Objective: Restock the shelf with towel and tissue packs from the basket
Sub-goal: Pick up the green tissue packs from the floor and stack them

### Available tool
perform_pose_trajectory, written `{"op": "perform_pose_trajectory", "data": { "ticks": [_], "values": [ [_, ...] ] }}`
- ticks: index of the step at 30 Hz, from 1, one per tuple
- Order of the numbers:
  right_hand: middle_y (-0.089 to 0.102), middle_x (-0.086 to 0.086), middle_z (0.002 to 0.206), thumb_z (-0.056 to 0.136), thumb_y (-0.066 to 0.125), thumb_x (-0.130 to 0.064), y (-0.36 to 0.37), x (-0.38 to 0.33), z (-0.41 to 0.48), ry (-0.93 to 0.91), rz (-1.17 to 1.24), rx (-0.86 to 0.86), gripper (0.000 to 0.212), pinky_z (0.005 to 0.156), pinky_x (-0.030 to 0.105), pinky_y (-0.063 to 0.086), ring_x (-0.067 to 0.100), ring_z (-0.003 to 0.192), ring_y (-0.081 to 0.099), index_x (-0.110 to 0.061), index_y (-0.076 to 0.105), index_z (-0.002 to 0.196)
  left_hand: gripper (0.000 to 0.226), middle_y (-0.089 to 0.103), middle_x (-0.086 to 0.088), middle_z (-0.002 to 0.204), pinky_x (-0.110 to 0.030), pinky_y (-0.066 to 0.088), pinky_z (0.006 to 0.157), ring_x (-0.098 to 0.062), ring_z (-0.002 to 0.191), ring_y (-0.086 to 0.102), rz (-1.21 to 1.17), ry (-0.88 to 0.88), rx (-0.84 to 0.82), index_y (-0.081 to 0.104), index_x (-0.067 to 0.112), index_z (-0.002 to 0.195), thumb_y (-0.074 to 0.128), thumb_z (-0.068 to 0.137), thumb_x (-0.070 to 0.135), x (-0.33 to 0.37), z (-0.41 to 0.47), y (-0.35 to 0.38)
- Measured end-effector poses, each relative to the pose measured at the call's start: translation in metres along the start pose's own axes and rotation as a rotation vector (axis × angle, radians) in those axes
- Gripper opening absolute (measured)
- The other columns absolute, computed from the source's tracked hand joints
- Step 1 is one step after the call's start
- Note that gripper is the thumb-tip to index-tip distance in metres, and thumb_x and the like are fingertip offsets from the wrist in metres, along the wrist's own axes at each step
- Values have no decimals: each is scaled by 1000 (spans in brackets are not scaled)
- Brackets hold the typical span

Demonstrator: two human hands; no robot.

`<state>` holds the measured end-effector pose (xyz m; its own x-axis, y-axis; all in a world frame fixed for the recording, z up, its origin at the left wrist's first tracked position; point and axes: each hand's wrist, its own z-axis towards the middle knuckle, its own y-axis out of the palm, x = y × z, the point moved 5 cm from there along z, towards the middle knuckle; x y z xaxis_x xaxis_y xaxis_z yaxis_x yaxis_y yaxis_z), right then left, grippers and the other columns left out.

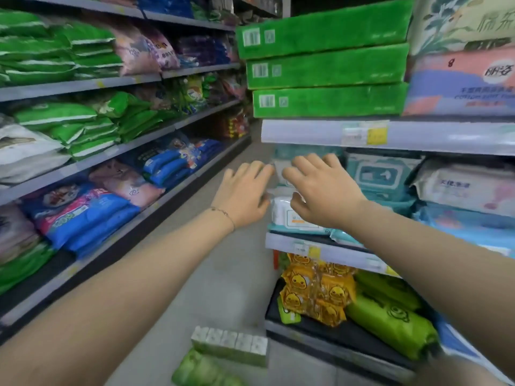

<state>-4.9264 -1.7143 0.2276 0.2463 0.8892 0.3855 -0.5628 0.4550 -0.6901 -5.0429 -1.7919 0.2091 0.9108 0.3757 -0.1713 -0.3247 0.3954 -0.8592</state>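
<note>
Left hand (242,190) and right hand (320,190), grips open and empty, flank white wipes pack (281,215).

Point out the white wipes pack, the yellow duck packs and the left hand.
white wipes pack (281,214): head view, front face.
yellow duck packs (315,291): head view, middle of bundle.
left hand (245,190): head view, back of hand.

White tissue pack (282,215) flat atop stack at shelf (284,243) edge.
</note>
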Motion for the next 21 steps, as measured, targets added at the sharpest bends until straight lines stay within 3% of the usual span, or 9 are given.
{"op": "perform_pose_trajectory", "data": {
  "ticks": [2, 5, 9, 17, 19, 21],
  "values": [
    [60, 14, 90, 69, 55, -25, 18, -20, -14, 30, 57, -51, 33, 67, 40, 44, 33, 78, 56, -6, 60, 97, 49, 47, -1, 128, -40, 37, 84, -25, 116, 47, -25, -13, -45, 42, 22, 130, 54, 84, 29, -1, -22, 19],
    [58, 12, 88, 70, 41, -27, 49, -56, -41, 60, 138, -160, 35, 67, 40, 43, 32, 79, 55, -8, 60, 93, 47, 47, -1, 129, -40, 37, 83, -25, 116, 47, -79, -53, -132, 42, 22, 130, 53, 84, 28, -1, -57, 51],
    [58, 12, 87, 63, 69, -26, 92, -98, -78, 55, 216, -303, 35, 66, 40, 43, 31, 79, 56, -9, 61, 93, 47, 45, 0, 128, -39, 38, 86, -24, 115, 46, -121, -98, -264, 40, 24, 130, 51, 85, 30, 0, -106, 99],
    [58, 10, 83, 56, 75, -22, 154, -180, -157, 91, 386, -626, 37, 64, 39, 43, 31, 76, 58, -11, 62, 89, 48, 40, 1, 132, -42, 37, 94, -22, 123, 40, -201, -191, -634, 33, 25, 133, 50, 88, 30, 34, -236, 191],
    [58, 12, 90, 62, 72, -20, 163, -201, -173, 105, 444, -701, 38, 71, 42, 43, 34, 84, 59, -9, 61, 97, 49, 39, 0, 133, -44, 37, 96, -23, 124, 39, -217, -233, -722, 33, 25, 132, 52, 86, 28, 42, -270, 210],
    [53, 13, 112, 78, 61, -20, 169, -221, -187, 124, 493, -780, 39, 86, 45, 37, 34, 106, 51, -9, 54, 115, 50, 40, 0, 132, -45, 37, 96, -24, 125, 39, -224, -284, -790, 33, 26, 132, 52, 85, 28, 48, -300, 225]
  ]
}}
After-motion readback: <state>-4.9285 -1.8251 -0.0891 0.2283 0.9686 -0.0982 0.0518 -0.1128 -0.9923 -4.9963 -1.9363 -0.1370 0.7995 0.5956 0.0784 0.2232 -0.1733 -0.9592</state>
